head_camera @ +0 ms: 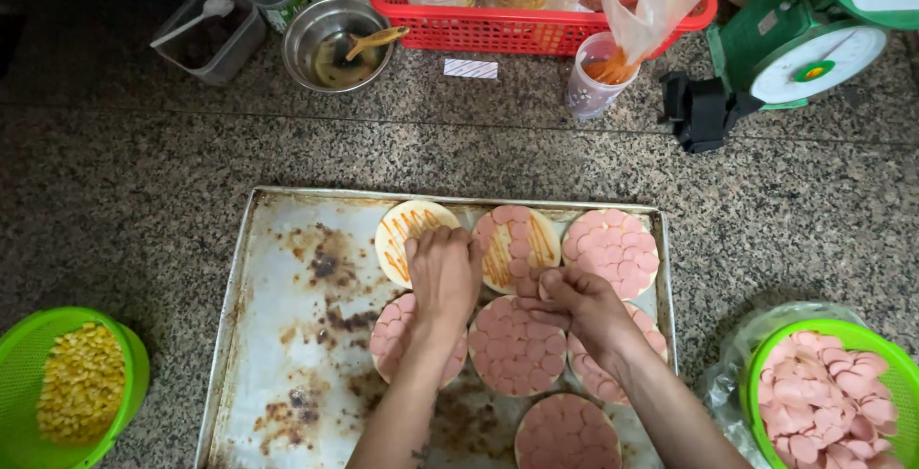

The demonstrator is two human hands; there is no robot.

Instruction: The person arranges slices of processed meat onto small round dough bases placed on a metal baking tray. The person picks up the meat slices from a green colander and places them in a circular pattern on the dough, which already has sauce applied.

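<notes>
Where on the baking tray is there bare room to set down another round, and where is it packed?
The tray's left half is bare, between its left rim and the sauce-only round. The right half is crowded: sausage-topped rounds sit edge to edge, with the left hand and right hand over them.

The metal baking tray (pixel 287 335) looks dull and rust-stained. Around the tray, the speckled granite counter (pixel 144 172) is matt; the green plastic baskets (pixel 134 359) shine.
</notes>
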